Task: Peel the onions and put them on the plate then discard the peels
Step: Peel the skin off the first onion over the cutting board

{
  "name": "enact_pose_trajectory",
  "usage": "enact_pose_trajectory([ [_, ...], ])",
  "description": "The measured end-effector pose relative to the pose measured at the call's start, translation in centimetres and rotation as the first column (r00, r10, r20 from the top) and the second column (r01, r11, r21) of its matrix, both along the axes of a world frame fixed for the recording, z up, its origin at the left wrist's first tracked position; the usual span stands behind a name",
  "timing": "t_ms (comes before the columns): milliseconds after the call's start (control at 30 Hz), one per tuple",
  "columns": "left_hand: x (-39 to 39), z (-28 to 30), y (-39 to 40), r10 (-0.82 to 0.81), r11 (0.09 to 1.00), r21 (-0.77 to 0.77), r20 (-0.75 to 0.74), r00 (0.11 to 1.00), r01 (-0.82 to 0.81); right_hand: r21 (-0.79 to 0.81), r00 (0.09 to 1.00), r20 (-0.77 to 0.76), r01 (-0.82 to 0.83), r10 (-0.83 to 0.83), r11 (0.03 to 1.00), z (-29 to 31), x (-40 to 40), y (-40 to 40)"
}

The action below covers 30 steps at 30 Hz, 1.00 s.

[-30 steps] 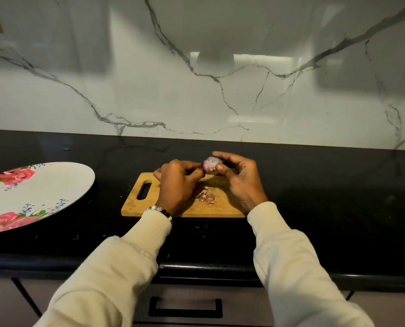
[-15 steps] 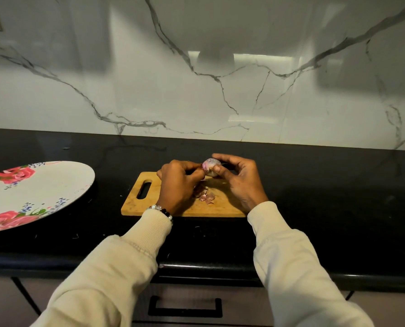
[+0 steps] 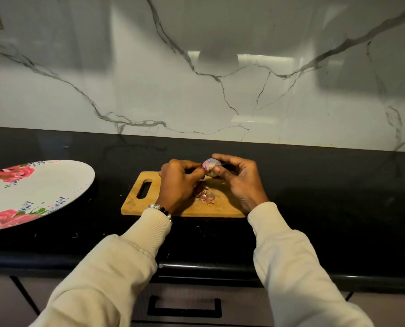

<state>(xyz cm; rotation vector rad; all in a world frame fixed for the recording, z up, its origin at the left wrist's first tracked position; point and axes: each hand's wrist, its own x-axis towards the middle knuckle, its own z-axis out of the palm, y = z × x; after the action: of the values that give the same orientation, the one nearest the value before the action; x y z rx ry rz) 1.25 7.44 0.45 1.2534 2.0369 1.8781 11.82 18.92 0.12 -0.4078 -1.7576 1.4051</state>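
Head view: both hands meet over the far edge of a wooden cutting board [image 3: 185,206] on a black counter [image 3: 326,197].
Onion: a small pinkish-purple onion [image 3: 210,164] is held up just above the far side of the board, between the two hands, mostly pale and part stripped.
Right hand: the right hand [image 3: 240,182] cups the onion from the right, with its fingers curled over the top and its thumb pressed on the near face.
Left hand: the left hand [image 3: 179,182] has its fingers bunched, fingertips pinching at the onion's left side, apparently on a bit of skin; the skin itself is too small to make out.
Peels: a few pinkish scraps of peel [image 3: 206,197] lie on the board, near the left hand and below the onion.
Plate: a white plate with red roses [image 3: 55,182] sits well apart at the left of the counter, with nothing visible on the part in view.
Handling: the onion is likely light, firm and round, and slick once bare, so it wants a steady cupped hold around its middle.
Skin: the papery skin probably tears easily; pinching a loose edge at the root or tip end and pulling along the bulb should lift it best.
Progress: judged mid-peel; plating and discarding are not yet done.
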Motion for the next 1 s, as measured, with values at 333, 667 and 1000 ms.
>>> enact_pose_trajectory([
  [333, 0.54, 0.42, -0.19, 0.043, 0.998, 0.046, -0.09, 0.995, -0.039, -0.075, 1.0, -0.018, -0.011, 0.009, 0.997, -0.45, -0.37, 0.27],
  [667, 0.52, 0.42, -0.35, 0.019, 0.999, 0.03, -0.053, 0.998, -0.017, -0.04, 1.0, 0.006, 0.005, -0.005, 0.999, -0.14, -0.09, 0.12],
  [1000, 0.23, 0.3, -0.06, 0.062, 0.998, -0.005, -0.153, 0.986, -0.064, -0.038, 1.0, 0.001, -0.002, 0.002, 0.999, -0.18, -0.16, 0.02],
])
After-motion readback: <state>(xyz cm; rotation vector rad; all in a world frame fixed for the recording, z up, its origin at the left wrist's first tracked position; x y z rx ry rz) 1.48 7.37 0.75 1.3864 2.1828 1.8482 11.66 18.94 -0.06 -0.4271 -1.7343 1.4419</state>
